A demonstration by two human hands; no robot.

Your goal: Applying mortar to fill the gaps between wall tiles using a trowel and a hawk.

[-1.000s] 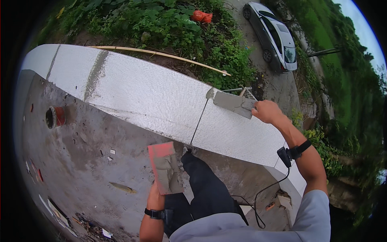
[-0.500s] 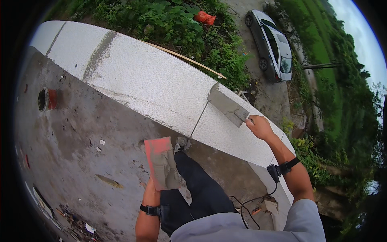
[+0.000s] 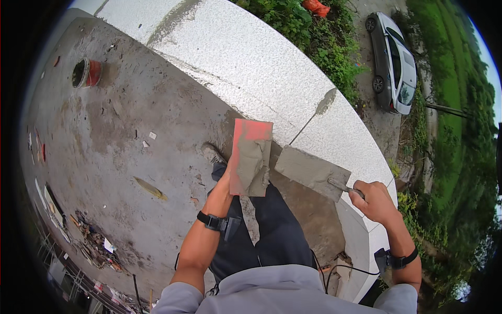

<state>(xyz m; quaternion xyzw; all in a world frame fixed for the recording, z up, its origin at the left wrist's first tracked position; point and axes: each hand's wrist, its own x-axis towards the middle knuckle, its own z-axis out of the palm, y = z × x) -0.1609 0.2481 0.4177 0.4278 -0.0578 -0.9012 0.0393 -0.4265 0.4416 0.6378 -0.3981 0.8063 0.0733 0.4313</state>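
My left hand (image 3: pixel 226 184), mostly hidden beneath it, holds a red plasterer's hawk (image 3: pixel 254 127) in front of my legs. A lump of wet grey mortar (image 3: pixel 253 159) covers most of the hawk's face. My right hand (image 3: pixel 374 201) is closed around the handle of a rectangular plastering trowel (image 3: pixel 314 171), whose blade is coated in mortar. The blade hangs over the near edge of a white wall top (image 3: pixel 246 57), just right of the hawk and apart from it. A thin joint crosses the wall, with a grey mortar patch (image 3: pixel 326 102) at its far end.
A wider mortar strip (image 3: pixel 172 22) crosses the wall farther left. On the concrete floor (image 3: pixel 120 157) stand a red bucket (image 3: pixel 93 73) and, lower left, scattered debris (image 3: pixel 97 238). Beyond the wall are bushes (image 3: pixel 334 65) and a parked silver car (image 3: pixel 395 63).
My right hand has drawn the trowel back from the joint's far end toward the hawk, uncovering a mortar patch there. The hawk has come up and right. The view has shifted.
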